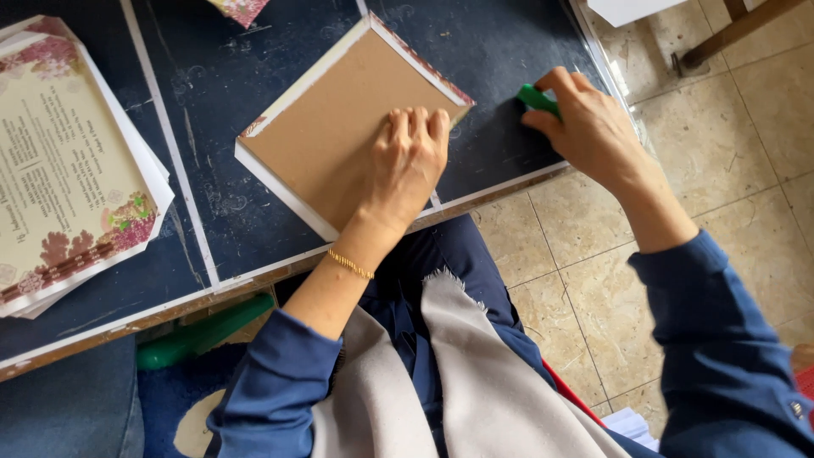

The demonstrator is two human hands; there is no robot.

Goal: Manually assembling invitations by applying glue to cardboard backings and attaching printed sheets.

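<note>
At the nine o'clock edge of the dark tabletop (203, 93) we note a stack of floral printed cards (68, 161), well apart from both hands. At centre lies a brown board (326, 127), its long axis running from seven to one o'clock. Our left hand (407, 165) rests flat on its near corner, fingers (415, 123) together and extended, gripping nothing. At three o'clock from the board, just beside its corner, our right hand (585, 127) pinches a small green tool (538, 99) against the tabletop. The right hand is the nearer to the tool; the left is the nearer to the board.
</note>
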